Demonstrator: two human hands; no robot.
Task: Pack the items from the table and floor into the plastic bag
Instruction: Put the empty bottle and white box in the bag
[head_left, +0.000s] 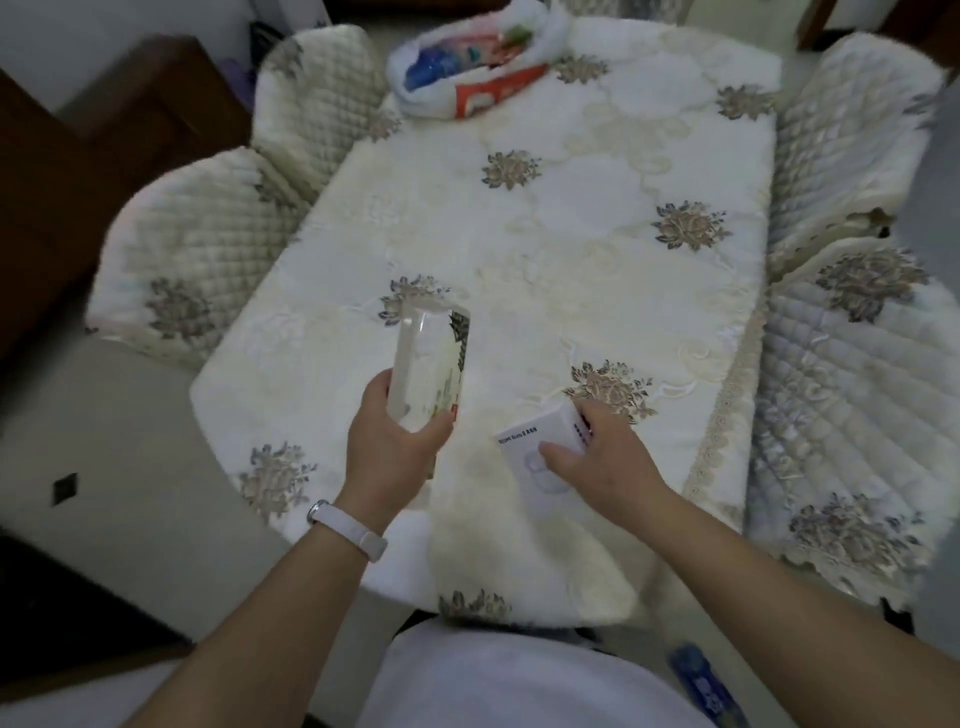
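Nearest you, low at the right edge by your white top, a blue labelled bottle-like item (698, 683) lies blurred below the table edge; what it is exactly cannot be told. Your left hand (392, 447), with a white band on the wrist (347, 530), is closed around the lower end of a tall clear plastic pack with a pale printed label and a red corner (428, 364); you hold it lifted and tilted, its top leaning away from you over the cloth. Your right hand (592, 457) grips a small white rectangular carton with grey print and a faint round outline on its face (535, 457); thumb lies on the face, fingers wrap the far side, and the carton sits just above or on the near part of the table, which of the two cannot be told. Both items are over the cream embroidered tablecloth with grey-brown flower motifs (545, 234); quilted chair covers in the same pattern (208, 249) stand on either side. At the far end of the table lies the white plastic bag (415, 98), well apart from your hands, mouth open toward you; inside it show a blue packet (431, 67) and a pink-red one, and a red and white flat box (493, 93) sticks out of the opening onto the cloth.
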